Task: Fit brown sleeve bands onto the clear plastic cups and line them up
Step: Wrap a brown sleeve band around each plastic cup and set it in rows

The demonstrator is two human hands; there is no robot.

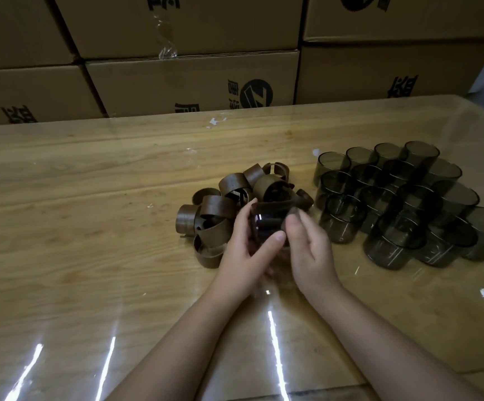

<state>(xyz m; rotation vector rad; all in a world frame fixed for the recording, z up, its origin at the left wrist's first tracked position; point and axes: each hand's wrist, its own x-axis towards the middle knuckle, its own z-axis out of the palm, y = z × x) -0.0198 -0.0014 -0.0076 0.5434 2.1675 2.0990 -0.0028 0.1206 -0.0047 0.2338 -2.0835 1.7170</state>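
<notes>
My left hand (pixel 245 250) and my right hand (pixel 307 244) both grip one clear smoky cup (pixel 265 227) held on its side above the table, just in front of the band pile. A brown sleeve band (pixel 272 206) lies across the cup's far end between my fingertips. A heap of several loose brown sleeve bands (pixel 220 209) sits just left of and behind my hands. To the right, several bare clear cups (pixel 394 204) stand upright in a tight cluster.
The wooden table (pixel 90 198) is covered by a glossy clear sheet with light glare near its front edge. Stacked cardboard boxes (pixel 191 79) form a wall along the table's far side. A few small white scraps (pixel 216 122) lie near the back.
</notes>
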